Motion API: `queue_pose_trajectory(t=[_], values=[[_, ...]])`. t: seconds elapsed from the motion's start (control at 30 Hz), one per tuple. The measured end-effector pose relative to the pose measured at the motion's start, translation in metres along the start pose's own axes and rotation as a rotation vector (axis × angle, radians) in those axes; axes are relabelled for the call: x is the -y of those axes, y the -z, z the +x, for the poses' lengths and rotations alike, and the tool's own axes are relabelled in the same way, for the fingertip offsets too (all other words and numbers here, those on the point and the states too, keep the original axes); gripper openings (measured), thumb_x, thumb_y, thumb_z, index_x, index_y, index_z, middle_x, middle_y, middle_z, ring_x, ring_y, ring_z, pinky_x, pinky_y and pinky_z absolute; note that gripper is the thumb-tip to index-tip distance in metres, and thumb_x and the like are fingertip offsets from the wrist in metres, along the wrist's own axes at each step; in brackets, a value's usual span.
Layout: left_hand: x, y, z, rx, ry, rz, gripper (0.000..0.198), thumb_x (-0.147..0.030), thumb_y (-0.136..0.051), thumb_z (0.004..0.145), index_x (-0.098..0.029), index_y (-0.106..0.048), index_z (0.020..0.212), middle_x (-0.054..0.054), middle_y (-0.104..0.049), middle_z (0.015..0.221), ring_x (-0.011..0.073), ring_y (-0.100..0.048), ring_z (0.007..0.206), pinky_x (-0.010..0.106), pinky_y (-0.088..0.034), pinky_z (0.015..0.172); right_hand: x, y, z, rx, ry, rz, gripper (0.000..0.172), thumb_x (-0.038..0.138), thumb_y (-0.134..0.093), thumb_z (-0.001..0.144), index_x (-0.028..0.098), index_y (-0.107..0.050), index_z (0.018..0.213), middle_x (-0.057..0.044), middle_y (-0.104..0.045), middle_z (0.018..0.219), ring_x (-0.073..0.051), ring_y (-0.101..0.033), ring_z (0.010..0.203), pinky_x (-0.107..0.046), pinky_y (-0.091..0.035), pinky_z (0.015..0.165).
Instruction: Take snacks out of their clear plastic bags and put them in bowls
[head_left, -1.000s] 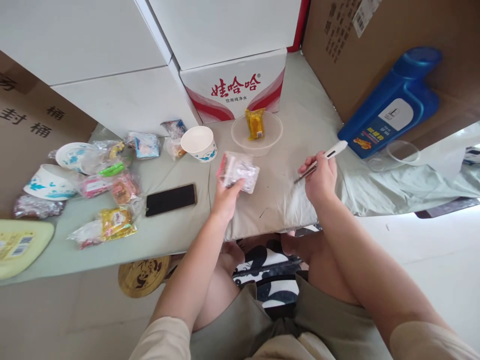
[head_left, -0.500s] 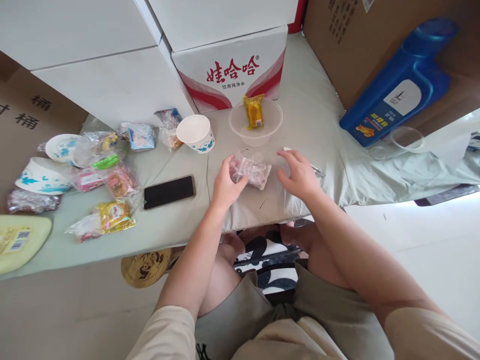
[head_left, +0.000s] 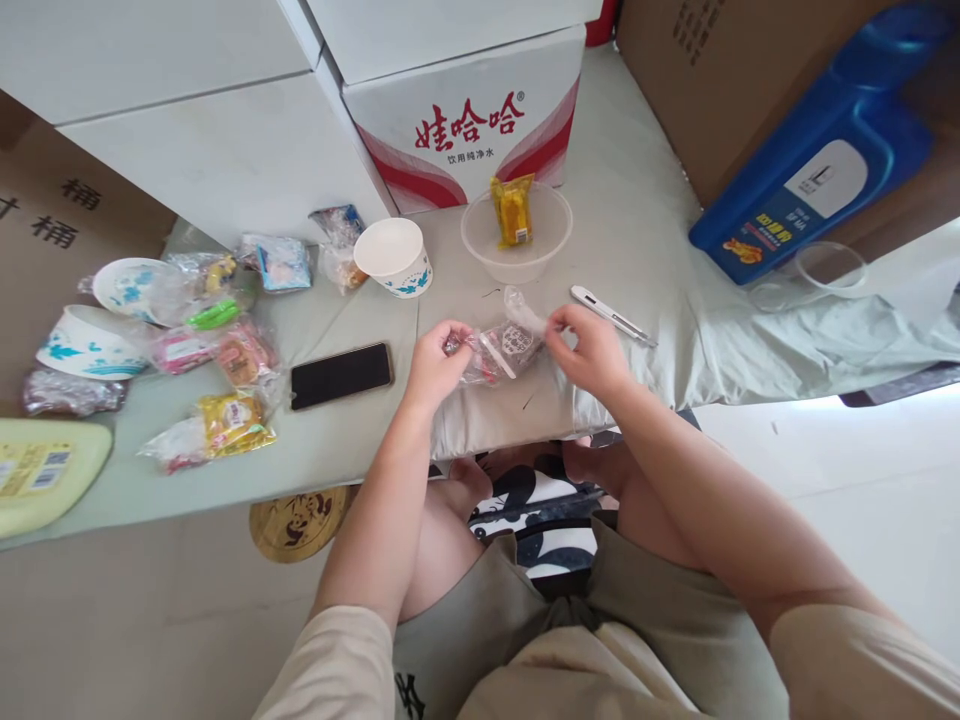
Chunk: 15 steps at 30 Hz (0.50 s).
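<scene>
A clear plastic packet (head_left: 516, 342) with white print is stretched between my two hands, just over the cloth-covered surface. My left hand (head_left: 442, 360) pinches its left end. With thumb and fingers closed, my right hand (head_left: 589, 348) grips the right end, where a piece of crumpled clear film sticks up. What is inside the packet is hard to make out. A white utility knife (head_left: 611, 313) lies just beyond my right hand. Behind the packet stands a translucent plastic bowl (head_left: 480, 245) holding a yellow wrapped packet (head_left: 514, 212).
Left of the bowl is a white paper cup (head_left: 394, 257), with a black phone (head_left: 341, 377) nearer me. Several wrapped packets (head_left: 238, 425) and paper cups lie further left. A blue bottle (head_left: 810, 160) and a clear cup (head_left: 831, 268) stand right. White boxes (head_left: 472, 130) line the back.
My right hand has closed on the packet's right end, having been open beside it. My left hand has shifted slightly left, and the packet is now stretched and turned. The knife shows more fully.
</scene>
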<state>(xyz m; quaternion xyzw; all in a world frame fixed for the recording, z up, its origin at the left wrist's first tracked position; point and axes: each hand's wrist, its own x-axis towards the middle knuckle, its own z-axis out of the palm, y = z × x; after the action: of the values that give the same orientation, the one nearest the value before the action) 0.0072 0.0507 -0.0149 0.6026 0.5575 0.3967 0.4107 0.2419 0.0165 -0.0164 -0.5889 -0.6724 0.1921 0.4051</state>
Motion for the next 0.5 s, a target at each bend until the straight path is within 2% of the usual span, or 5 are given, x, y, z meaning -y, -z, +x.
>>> queue_pose_trajectory(t=[0.13,0.2,0.27,0.4,0.5], values=[[0.001,0.002,0.001,-0.153,0.003,-0.082,0.017,-0.004,-0.059,0.068,-0.018,-0.065,0.075,-0.003,-0.066,0.072,0.0103,-0.056,0.065,0.022,-0.042,0.063,-0.014,0.010,0.006,-0.224,-0.350,0.070,0.014,0.023,-0.049,0.083,0.022,-0.056,0.095,-0.004,-0.063,0.084,-0.019,-0.059,0.071,-0.035,-0.050,0.070],[0.001,0.003,0.002,-0.234,-0.009,-0.142,0.015,-0.006,-0.059,0.067,-0.018,-0.063,0.074,-0.004,-0.063,0.068,0.0093,-0.053,0.061,0.021,-0.039,0.060,-0.017,0.016,0.005,-0.323,-0.360,0.007,0.027,0.018,-0.048,0.080,0.021,-0.056,0.105,-0.009,-0.063,0.099,-0.020,-0.061,0.080,-0.038,-0.052,0.075],[0.000,0.004,0.002,-0.285,-0.019,-0.191,0.014,-0.007,-0.058,0.067,-0.019,-0.061,0.073,-0.004,-0.060,0.065,0.0090,-0.051,0.059,0.020,-0.038,0.058,-0.014,0.019,0.000,-0.356,-0.217,-0.121,0.040,0.013,-0.047,0.077,0.021,-0.056,0.115,-0.014,-0.062,0.116,-0.025,-0.063,0.100,-0.045,-0.052,0.088],[-0.004,0.001,-0.002,-0.202,-0.059,-0.270,0.015,-0.010,-0.059,0.066,-0.020,-0.061,0.076,-0.003,-0.062,0.068,0.0092,-0.052,0.058,0.020,-0.039,0.055,0.005,0.011,-0.009,-0.056,0.157,-0.323,0.057,0.012,-0.046,0.079,0.020,-0.056,0.134,-0.016,-0.058,0.140,-0.033,-0.048,0.137,-0.054,-0.039,0.112],[-0.006,-0.001,-0.003,-0.153,-0.036,-0.286,0.019,-0.010,-0.061,0.065,-0.021,-0.062,0.081,-0.003,-0.064,0.071,0.0096,-0.055,0.061,0.020,-0.041,0.057,0.014,0.000,-0.011,0.145,0.234,-0.401,0.060,0.012,-0.046,0.083,0.020,-0.056,0.141,-0.012,-0.069,0.127,-0.033,-0.052,0.134,-0.057,-0.029,0.119]])
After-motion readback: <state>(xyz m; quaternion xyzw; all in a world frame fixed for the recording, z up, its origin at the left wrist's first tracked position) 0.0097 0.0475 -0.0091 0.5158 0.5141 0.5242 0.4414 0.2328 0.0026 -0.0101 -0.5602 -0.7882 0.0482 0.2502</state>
